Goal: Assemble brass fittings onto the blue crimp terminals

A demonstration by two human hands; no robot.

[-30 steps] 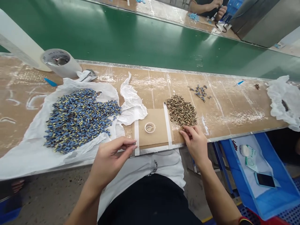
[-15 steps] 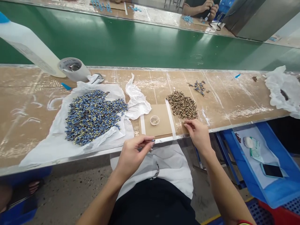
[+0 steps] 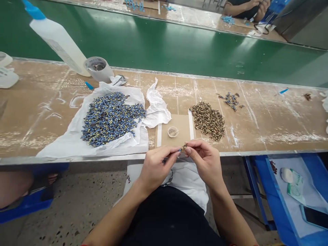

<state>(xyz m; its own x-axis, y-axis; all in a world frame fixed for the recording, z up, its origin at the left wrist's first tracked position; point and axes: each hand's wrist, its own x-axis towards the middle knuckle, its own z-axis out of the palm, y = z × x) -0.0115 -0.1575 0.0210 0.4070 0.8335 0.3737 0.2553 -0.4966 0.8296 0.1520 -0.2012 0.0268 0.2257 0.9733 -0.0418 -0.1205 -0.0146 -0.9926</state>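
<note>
Between finger and thumb, my left hand (image 3: 157, 165) pinches a small blue piece (image 3: 179, 149). My right hand (image 3: 206, 162) pinches a small brass-coloured piece (image 3: 184, 146), held up against the blue one; whether they are joined I cannot tell. Both hands meet at the table's front edge, just before a cardboard pad (image 3: 179, 123). On the pad stands a small clear cup (image 3: 173, 132) with a thin stick in it. A heap of blue and yellow pieces (image 3: 110, 118) lies on white paper to the left. To the right is a heap of brass-coloured pieces (image 3: 208, 120).
A small group of blue-and-brass pieces (image 3: 232, 100) lies behind the brass heap. At the back left stand a white bottle (image 3: 60, 44) and a tape roll (image 3: 98, 68). A blue tray (image 3: 284, 205) with a phone (image 3: 316, 216) sits low right. Across the green belt (image 3: 153, 41) another person works.
My right hand has moved left from the brass heap to my left hand, bringing a brass-coloured piece against the blue one. The camera view has shifted left.
</note>
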